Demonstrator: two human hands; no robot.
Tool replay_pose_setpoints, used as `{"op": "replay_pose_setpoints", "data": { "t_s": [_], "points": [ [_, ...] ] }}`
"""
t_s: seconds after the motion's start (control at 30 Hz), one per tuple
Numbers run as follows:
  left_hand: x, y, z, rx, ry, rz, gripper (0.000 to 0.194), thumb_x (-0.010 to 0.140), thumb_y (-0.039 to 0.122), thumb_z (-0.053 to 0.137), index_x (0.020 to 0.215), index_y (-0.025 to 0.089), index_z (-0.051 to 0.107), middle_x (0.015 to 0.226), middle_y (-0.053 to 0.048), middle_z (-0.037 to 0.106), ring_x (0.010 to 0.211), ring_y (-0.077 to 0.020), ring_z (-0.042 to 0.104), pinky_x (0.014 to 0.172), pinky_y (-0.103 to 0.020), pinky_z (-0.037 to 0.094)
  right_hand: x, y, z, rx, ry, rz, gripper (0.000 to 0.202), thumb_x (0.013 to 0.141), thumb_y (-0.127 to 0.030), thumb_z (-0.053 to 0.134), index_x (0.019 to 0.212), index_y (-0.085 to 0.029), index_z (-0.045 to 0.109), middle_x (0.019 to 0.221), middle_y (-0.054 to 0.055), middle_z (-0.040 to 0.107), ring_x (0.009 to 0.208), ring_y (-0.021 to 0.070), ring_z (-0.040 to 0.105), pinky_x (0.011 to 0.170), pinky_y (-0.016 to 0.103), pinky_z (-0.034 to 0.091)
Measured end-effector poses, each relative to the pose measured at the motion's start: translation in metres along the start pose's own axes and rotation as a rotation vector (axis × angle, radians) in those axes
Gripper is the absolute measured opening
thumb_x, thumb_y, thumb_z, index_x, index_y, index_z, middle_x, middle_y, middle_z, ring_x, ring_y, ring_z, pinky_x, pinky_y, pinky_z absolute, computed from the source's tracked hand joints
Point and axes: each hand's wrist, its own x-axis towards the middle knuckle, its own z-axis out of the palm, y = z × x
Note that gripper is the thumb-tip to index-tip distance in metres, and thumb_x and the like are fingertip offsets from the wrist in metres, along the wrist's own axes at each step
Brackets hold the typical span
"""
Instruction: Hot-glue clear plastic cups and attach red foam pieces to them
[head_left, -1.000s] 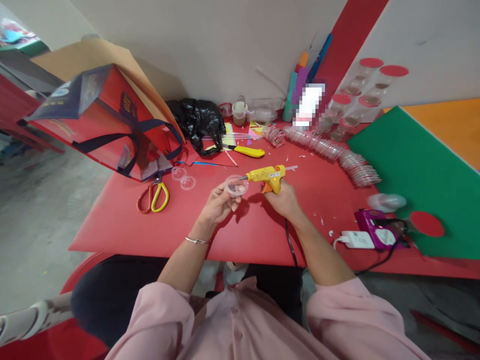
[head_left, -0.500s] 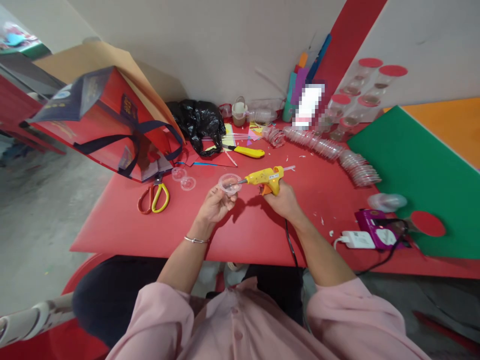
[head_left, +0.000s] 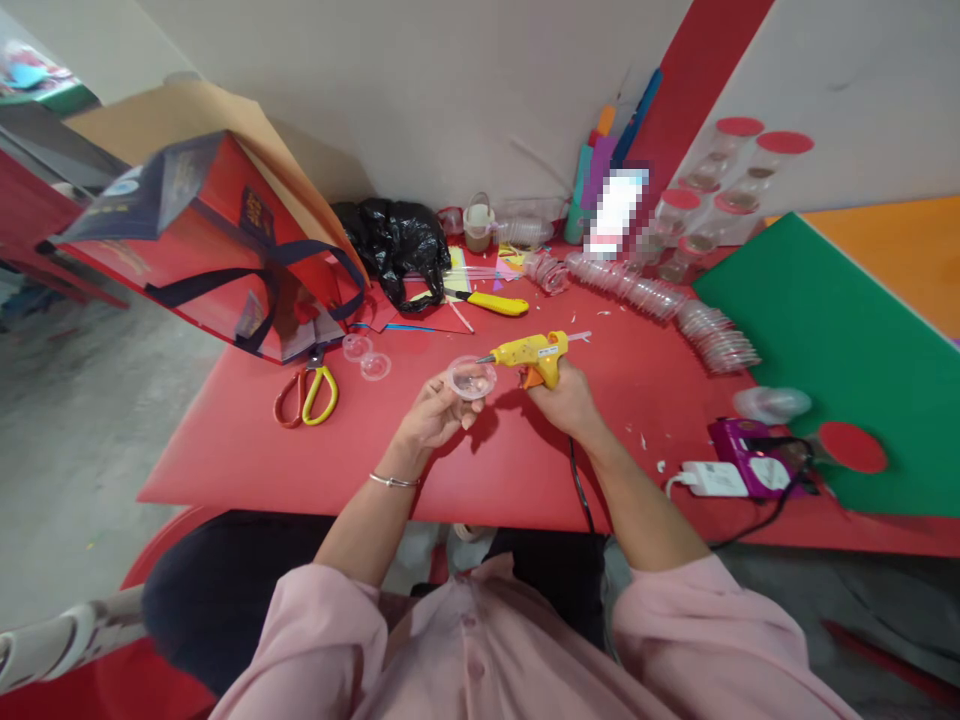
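Compared with half a second ago, the clear plastic cup has shifted slightly right and toward the near edge of the red tabletop. The nozzle of the yellow glue gun, which then reached over the cup's inside, now points at the far part of its rim (whether it touches cannot be told). The scissors near the left edge, the two clear domes just beside them and the yellow box knife toward the far edge all lie as they did.

The left hand holds the cup up above the middle of the tabletop, thumb and fingers closed on its side. The right hand is wrapped around the gun's handle, below a clear glue stick poking from the back.

A small pale label on the gun bears dark print, too small to read. The red gift bag, at the far left corner, carries a dark panel with gold characters, also unreadable. Toward the near right corner sits a purple power box with a white patch; the white adapter beside it shows faint, illegible marks.
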Motion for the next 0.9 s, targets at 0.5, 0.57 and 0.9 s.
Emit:
{"op": "replay_pose_setpoints", "data": {
  "t_s": [0.5, 0.57, 0.9],
  "points": [
    [0.0055, -0.0006, -0.0002, 0.040, 0.098, 0.181, 0.055, 0.065, 0.034, 0.094, 0.114, 0.018, 0.074, 0.107, -0.008, 0.071, 0.079, -0.0119, 0.068, 0.049, -0.014, 0.046, -0.0005, -0.0015, -0.0015, -0.014, -0.007, -0.006, 0.020, 0.076, -0.029, 0.065, 0.094, -0.020, 0.068, 0.086, 0.008, 0.076, 0.080, 0.0272, 0.073, 0.070, 0.035, 0.054],
    [0.0057, 0.0006, 0.0007, 0.031, 0.130, 0.203, 0.054, 0.065, 0.032, 0.094, 0.113, 0.018, 0.074, 0.106, -0.008, 0.071, 0.079, -0.0112, 0.067, 0.050, -0.013, 0.047, -0.0009, -0.0011, -0.0009, -0.011, -0.012, -0.013, 0.020, 0.077, -0.029, 0.066, 0.094, -0.020, 0.068, 0.086, 0.008, 0.076, 0.080, 0.0275, 0.073, 0.069, 0.035, 0.054],
    [0.0058, -0.0022, -0.0011, 0.084, 0.089, 0.222, 0.049, 0.070, 0.034, 0.091, 0.114, 0.019, 0.076, 0.111, -0.009, 0.070, 0.081, -0.0117, 0.066, 0.052, -0.014, 0.051, 0.0000, -0.0001, -0.0014, -0.041, -0.011, -0.003, 0.021, 0.077, -0.032, 0.067, 0.095, -0.020, 0.067, 0.087, 0.009, 0.076, 0.081, 0.0287, 0.073, 0.071, 0.036, 0.054]
  ]
}}
